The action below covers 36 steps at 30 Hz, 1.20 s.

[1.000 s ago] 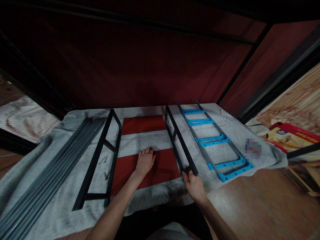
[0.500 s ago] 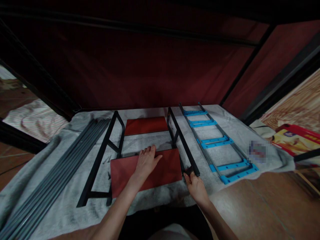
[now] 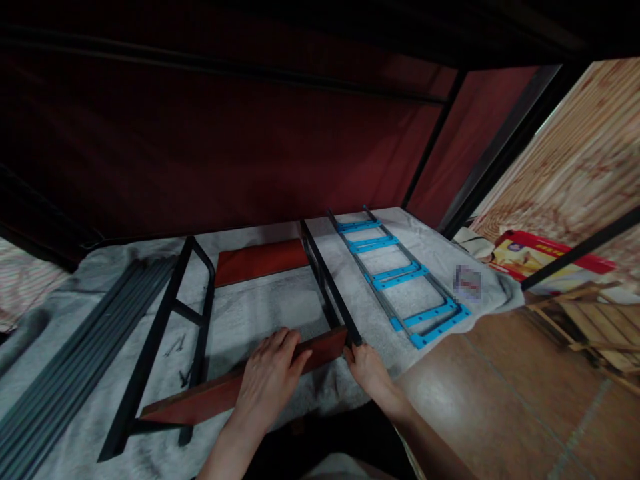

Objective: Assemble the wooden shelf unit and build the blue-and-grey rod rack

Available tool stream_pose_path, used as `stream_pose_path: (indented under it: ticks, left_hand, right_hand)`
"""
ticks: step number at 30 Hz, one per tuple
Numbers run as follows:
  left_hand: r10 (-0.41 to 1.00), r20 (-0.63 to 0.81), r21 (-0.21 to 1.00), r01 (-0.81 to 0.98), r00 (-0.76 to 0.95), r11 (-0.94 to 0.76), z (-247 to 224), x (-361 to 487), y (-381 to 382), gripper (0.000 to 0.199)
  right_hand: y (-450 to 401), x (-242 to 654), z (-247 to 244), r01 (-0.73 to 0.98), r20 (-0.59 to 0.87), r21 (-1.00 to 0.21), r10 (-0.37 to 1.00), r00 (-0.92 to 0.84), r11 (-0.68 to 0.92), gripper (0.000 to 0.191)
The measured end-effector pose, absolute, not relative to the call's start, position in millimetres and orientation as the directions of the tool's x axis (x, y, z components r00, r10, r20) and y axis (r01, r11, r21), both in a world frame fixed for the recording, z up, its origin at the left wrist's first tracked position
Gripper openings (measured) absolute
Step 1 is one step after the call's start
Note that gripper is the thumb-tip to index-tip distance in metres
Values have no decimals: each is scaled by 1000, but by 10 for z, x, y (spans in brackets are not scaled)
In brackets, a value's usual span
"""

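Observation:
My left hand (image 3: 273, 367) grips a reddish-brown board (image 3: 200, 403), fingers over its upper edge and thumb on the near side. The board is tipped up on its long edge, its left end by the left black metal frame (image 3: 159, 333). My right hand (image 3: 369, 368) is closed around the near end of the right black metal frame (image 3: 334, 287), close to the board's right end. Between the frames, at the far side, a second reddish board (image 3: 263, 260) lies flat. Screws (image 3: 175, 345) lie on the cloth inside the left frame.
Grey metal tubes (image 3: 95, 353) lie bundled at the left on the grey cloth (image 3: 280, 303). A rack with blue plastic crosspieces (image 3: 400, 273) lies to the right. Dark red fabric (image 3: 225, 153) rises behind. A red and yellow box (image 3: 545, 257) and a wooden folding item (image 3: 595, 327) stand further right.
The near board has gone from lying flat to tilted on edge, with my left hand now gripping its top. My right hand stays at the right frame's end. The view has turned right.

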<state>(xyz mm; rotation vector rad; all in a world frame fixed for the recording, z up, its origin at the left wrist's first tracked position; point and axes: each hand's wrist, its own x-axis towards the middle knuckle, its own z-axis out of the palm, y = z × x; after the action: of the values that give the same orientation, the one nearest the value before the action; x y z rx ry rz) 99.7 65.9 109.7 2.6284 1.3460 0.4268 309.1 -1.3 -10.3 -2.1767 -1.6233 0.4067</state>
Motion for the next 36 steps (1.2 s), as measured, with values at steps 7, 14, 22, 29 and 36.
stream_pose_path:
  ticks: [7,14,22,29,36]
  left_hand:
    - [781,182,253,739,597,-624,1110,1115,560,18]
    - [751,123,243,714,649,-657,1128,1341,543,40]
    - [692,128,248,653,711,-716,1097,1447,610,47]
    - [634,112,261,593,765,-761,1110,1445,648,61]
    - [584,53,271,551,810,-789,1101,1482,704,65]
  right_hand:
    - [-18,3085,-96,860,-15,-444,961,274,-252,35]
    - [9,3091,-80,853,-61,-444,959,275,-273,36]
    - [29,3128,-106,835,-53,-490,965,259,-251,37]
    - [63,3159,-79,844,-82,-488,974,209,-222,35]
    - [41,3119,-108,839,-104,-484,968,227,-248,39]
